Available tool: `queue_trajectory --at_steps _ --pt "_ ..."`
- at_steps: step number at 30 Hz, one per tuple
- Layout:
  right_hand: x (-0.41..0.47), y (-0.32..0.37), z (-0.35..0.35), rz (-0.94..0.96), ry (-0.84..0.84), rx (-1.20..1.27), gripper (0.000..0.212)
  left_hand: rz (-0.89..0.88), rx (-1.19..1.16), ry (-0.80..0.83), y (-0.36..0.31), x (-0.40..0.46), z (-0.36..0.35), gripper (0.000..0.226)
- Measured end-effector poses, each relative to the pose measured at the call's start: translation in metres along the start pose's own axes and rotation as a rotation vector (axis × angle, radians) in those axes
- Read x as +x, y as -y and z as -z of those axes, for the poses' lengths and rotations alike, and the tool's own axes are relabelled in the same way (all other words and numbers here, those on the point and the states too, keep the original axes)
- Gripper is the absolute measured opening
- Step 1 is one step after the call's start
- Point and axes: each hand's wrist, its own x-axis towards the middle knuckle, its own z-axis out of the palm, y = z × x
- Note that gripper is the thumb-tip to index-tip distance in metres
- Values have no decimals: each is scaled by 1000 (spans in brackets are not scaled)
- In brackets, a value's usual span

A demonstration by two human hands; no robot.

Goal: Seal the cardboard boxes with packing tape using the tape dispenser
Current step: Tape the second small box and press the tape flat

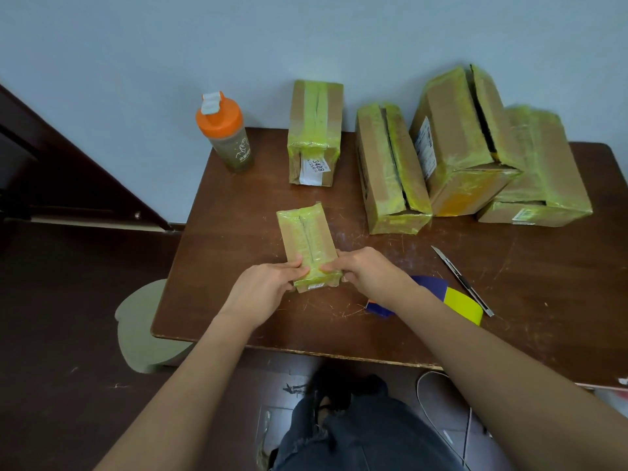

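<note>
Your brown surface (238, 215) carries four taped boxes (458, 144) along the wall, with a small box (307, 232) lying near its front edge. Your left hand (265, 294) and right hand (370, 270) each grip that box's near end, fingers curled round it. The dispenser (455, 297) lies just right of your right wrist, beside a knife (462, 280).

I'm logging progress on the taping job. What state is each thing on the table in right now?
Small box: taped over its seam, held at its near end by the left hand and right hand.
Upright box: taped shut.
Three boxes at right: taped, top seams gaping.
Tape dispenser: lying idle.
Knife: lying untouched.
Bottle: upright, capped.
</note>
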Motion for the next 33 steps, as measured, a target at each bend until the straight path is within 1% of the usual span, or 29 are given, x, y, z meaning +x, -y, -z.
queue_trajectory --at_steps 1,4,7,12,13,17,19,21,24,26,28,31,33 --pt "0 1 1 5 5 6 47 3 -9 -3 0 0 -1 43" --pt "3 2 2 14 17 0 40 18 -9 -28 -3 0 -4 45" --pt "2 2 -2 6 -23 12 35 -2 -4 -103 -4 -3 -10 42" --pt "-2 5 -16 -28 -162 57 32 32 -23 -200 -8 -3 -23 37" --pt "-3 6 -17 -31 -172 61 31 28 -15 -223 -10 -5 -25 38" --pt "-5 11 -14 -21 -125 24 30 14 -20 -300 -16 -11 -32 44" --pt "-5 14 -17 -17 -166 22 30 31 2 -306 -19 -7 -36 42" --pt "-4 19 -22 -79 -193 29 33 20 48 -300 -21 -1 -38 38" --pt "-5 25 -19 -124 -164 42 30 -13 55 -290 -21 -3 -38 38" --pt "-3 27 -15 -113 -109 -10 24 -22 49 -304 -20 -6 -37 38" --pt "2 28 -14 -153 -73 -58 23 -1 36 -327 -22 -4 -37 37" --pt "4 33 -18 -209 -75 -88 21 -11 51 -353 -26 -2 -41 36" --pt "1 35 -19 -200 -65 -99 20 -25 58 -363 -24 -4 -42 36"
